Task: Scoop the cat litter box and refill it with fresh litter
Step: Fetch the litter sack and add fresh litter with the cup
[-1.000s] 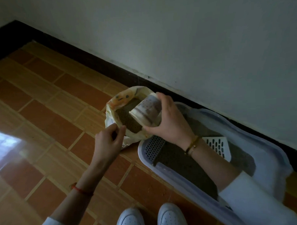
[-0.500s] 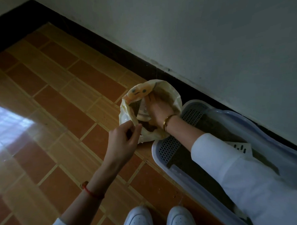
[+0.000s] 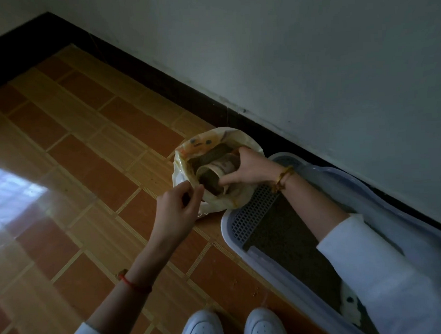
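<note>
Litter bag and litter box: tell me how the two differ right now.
The litter bag is soft, yellowish plastic with a printed face, its rim pinched open by the left hand; the litter box is a rigid, pale tray that no hand touches. The bag's opening is small and rounded; the box is long, with a grid panel at one end. The right hand holds a cup inside the bag. Both hold dark litter.

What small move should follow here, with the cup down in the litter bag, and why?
Probably lift the patterned paper cup out of the cream plastic litter bag and carry it over the pale lavender litter box. The right hand grips the cup, which lies on its side and looks full of dark litter, while the left hand pinches the bag's near rim open. The box sits right beside the bag.
</note>
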Demonstrator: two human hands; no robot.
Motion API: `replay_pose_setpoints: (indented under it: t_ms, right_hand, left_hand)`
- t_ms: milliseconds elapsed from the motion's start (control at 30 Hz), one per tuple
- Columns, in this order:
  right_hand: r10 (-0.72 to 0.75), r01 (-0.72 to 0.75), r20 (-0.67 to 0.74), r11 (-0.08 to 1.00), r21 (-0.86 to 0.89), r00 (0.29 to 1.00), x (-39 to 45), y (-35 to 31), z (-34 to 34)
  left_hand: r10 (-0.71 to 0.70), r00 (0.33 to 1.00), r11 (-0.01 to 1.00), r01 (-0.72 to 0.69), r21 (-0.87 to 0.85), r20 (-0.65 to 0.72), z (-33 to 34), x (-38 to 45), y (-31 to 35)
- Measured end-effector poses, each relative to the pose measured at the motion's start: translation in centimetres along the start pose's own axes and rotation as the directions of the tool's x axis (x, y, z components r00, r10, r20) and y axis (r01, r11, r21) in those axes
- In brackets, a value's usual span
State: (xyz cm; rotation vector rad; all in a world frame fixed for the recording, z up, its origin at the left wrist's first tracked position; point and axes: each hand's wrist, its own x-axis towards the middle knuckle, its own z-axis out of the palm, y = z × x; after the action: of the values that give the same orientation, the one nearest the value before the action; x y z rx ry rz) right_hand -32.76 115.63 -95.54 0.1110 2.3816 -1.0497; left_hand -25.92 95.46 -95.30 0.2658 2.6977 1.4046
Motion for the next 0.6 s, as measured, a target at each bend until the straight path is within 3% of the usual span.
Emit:
replay_pose_setpoints:
  t_ms: [200,367,467,600]
  right_hand:
    - [-0.027,0.038,-0.033,0.914,0.403,0.999,-5.0,0.5,-1.0]
    - [-0.038,0.101,-0.105,0.712,0.695,0.994,-9.3,3.6,-0.4]
    - [0.022,0.137,-0.210,0.688,0.712,0.978,-11.6,6.1,0.2]
    - [0.154,0.079,-0.365,0.832,0.549,0.918,-14.3,9.0,0.7]
  left_hand:
    - [-0.022,1.000,1.000,0.022,0.022,0.015,0.2,-0.1,-0.1]
    - [-0.012,0.998,0.999,0.010,0.039,0.055,0.2,-0.2,0.1]
    - [0.014,0.998,0.998,-0.018,0.058,0.069,0.2,-0.3,0.0]
    - [0.061,0.996,0.996,-0.065,0.062,0.067,0.2,-0.4,-0.3]
